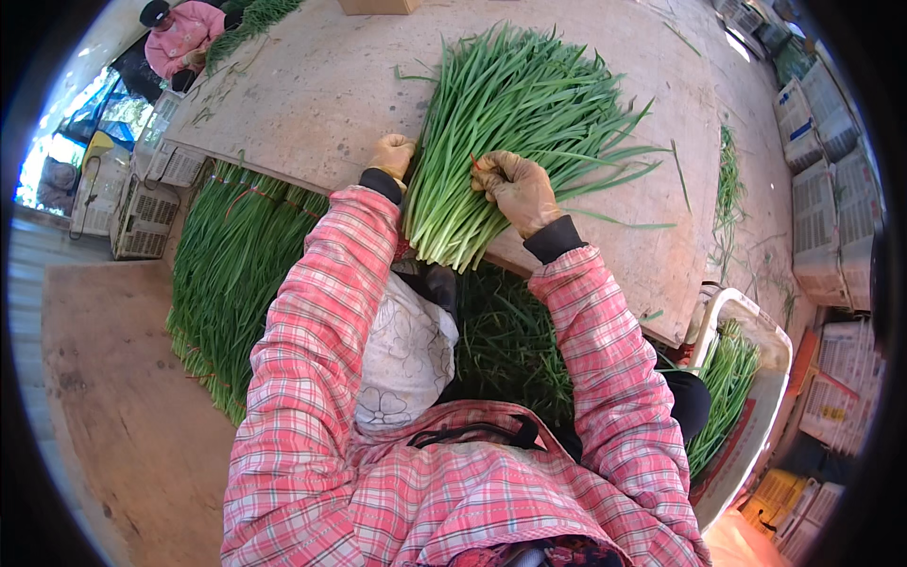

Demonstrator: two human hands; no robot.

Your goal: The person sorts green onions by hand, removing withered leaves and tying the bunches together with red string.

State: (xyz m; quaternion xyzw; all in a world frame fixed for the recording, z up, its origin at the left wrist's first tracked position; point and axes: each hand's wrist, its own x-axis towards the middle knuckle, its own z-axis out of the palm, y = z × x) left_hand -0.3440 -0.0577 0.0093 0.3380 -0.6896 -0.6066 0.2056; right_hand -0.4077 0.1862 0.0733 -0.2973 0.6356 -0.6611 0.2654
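Observation:
A large loose bunch of green chives [510, 123] lies on the wooden table, pale stem ends overhanging the near edge toward me. My right hand [520, 192], in a tan glove, rests over the stems, thumb and fingertips pinched on a thin red tie [476, 164]. At the bunch's left side my left hand [394, 157], gloved alike, is closed with its fingers curled; what it grips, if anything, is hidden. How far the tie runs around the bunch cannot be seen.
Tied chive bundles [236, 265] are stacked below the table's [312, 85] left edge. A white basket [779, 350] holding chives stands at right. Loose greens [515, 331] lie beneath. Crates [831, 227] line the right side. Another person [184, 38] works at the far left.

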